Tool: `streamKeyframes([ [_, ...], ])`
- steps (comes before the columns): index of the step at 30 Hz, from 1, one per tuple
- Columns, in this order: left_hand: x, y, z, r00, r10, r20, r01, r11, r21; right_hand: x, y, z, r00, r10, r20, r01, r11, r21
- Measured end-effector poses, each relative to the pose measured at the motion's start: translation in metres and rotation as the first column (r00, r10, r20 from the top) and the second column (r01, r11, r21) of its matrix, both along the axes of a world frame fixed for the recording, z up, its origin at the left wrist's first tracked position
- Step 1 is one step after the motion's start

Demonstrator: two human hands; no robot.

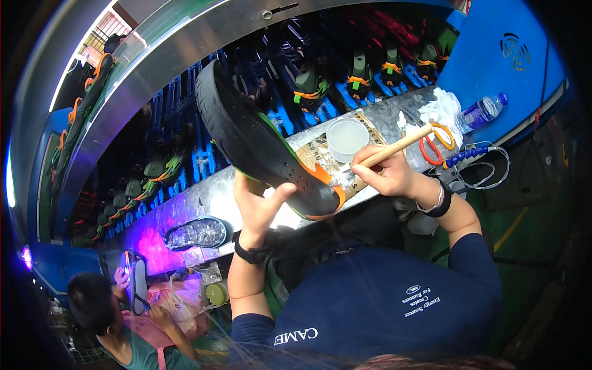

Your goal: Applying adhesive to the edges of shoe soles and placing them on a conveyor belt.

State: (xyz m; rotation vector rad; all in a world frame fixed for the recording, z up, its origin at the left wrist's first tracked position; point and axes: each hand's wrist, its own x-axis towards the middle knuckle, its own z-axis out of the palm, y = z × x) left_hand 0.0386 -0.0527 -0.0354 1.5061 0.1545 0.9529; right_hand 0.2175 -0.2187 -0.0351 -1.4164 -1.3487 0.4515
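Head view: black shoe piece with orange and green edging, held tilted above the bench, in front of the rack of blue holders.
Left hand: fingers wrapped around the shoe piece from below, thumb laid along its near side.
Right hand: fingers pinched on the wooden handle of a brush; tip at the orange edge, contact not certain.
Tub: translucent round tub on cardboard, just beyond the brush tip; contents unclear.
Surroundings: scissors, white cloth and bottle to the right.
Brushwork: judged under way at the near end; coverage elsewhere on the edging cannot be confirmed.
Outstanding: the shoe piece is in hand, not yet set down; any unbrushed length cannot be told.
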Motion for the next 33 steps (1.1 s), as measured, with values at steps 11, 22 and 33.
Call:
streamKeyframes([
  [11, 0.008, 0.009, -0.009, 0.987, -0.155, 0.034, 0.159, 0.971, -0.178, 0.003, 0.014, 0.002, 0.996, 0.018, -0.088, -0.014, 0.999, 0.050],
  [22, 0.008, 0.013, -0.009, 0.981, -0.194, 0.019, 0.194, 0.957, -0.217, -0.006, 0.006, 0.004, 0.993, 0.116, -0.003, -0.116, 0.993, -0.001],
  [33, 0.009, 0.003, -0.011, 0.969, -0.245, 0.009, 0.239, 0.934, -0.267, -0.012, 0.024, 0.005, 0.994, 0.014, 0.108, -0.033, 0.985, 0.172],
])
